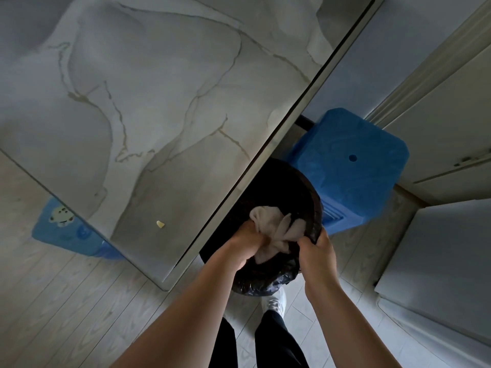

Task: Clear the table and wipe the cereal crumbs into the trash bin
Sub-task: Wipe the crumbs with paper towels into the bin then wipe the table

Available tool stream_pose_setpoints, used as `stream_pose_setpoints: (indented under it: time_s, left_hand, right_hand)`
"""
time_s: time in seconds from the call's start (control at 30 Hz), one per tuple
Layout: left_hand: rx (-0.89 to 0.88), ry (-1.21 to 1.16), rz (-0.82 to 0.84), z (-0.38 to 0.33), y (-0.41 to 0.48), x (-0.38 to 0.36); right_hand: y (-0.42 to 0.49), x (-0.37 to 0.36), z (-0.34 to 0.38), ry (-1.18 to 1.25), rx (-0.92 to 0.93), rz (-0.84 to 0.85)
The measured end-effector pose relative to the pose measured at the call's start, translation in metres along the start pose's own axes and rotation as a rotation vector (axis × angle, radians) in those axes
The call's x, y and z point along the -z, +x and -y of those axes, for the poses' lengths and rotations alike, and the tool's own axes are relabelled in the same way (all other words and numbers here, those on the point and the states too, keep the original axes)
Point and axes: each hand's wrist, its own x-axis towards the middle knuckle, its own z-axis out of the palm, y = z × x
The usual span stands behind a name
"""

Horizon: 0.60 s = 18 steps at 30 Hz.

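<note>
A round trash bin (273, 181) lined with a black bag stands on the floor by the marble table's (159, 102) right edge. Over its opening my left hand (249, 241) grips a crumpled pale cloth (276, 229). My right hand (317, 251) pinches the black bag at the bin's near right rim, close to the cloth. One yellowish cereal crumb (160, 224) lies on the table near its front corner.
A blue plastic stool (350, 166) stands right behind the bin. Another blue stool with a cartoon print (66, 224) shows under the table's left corner. White cabinets (438, 155) line the right side. My legs and a shoe (276, 301) are below the bin.
</note>
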Motion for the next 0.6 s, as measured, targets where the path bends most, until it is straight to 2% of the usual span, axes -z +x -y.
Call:
stream_pose_setpoints:
  time_s: [0.1,0.17,0.27,0.33,0.4,0.43,0.5,0.6]
  left_hand:
    - [-0.118,0.109,-0.183,0.006,0.005,-0.002]
    - [-0.176,0.191,-0.184,0.004,0.004,-0.003]
    - [-0.216,0.499,-0.17,-0.008,-0.009,0.0]
    - [-0.249,0.59,-0.24,-0.019,-0.025,0.004]
    - [-0.362,0.675,-0.366,-0.029,-0.04,0.008]
    - [-0.435,0.682,-0.382,-0.032,-0.048,0.013]
    - [-0.533,0.612,-0.302,-0.039,-0.066,0.027]
    - [-0.642,0.39,-0.227,-0.052,-0.101,0.053]
  right_hand:
    - [-0.004,-0.004,0.001,-0.023,0.002,0.015]
    - [-0.006,-0.008,0.001,-0.036,0.006,0.021]
    - [-0.01,-0.011,0.003,-0.038,0.016,0.008]
    - [-0.013,-0.014,0.005,-0.049,0.028,-0.001]
    - [-0.016,-0.014,0.007,-0.054,0.047,-0.001]
    - [-0.018,-0.015,0.009,-0.047,0.05,0.004]
    - [-0.022,-0.019,0.01,-0.039,0.042,0.008]
    - [-0.027,-0.019,0.011,-0.024,0.036,0.002]
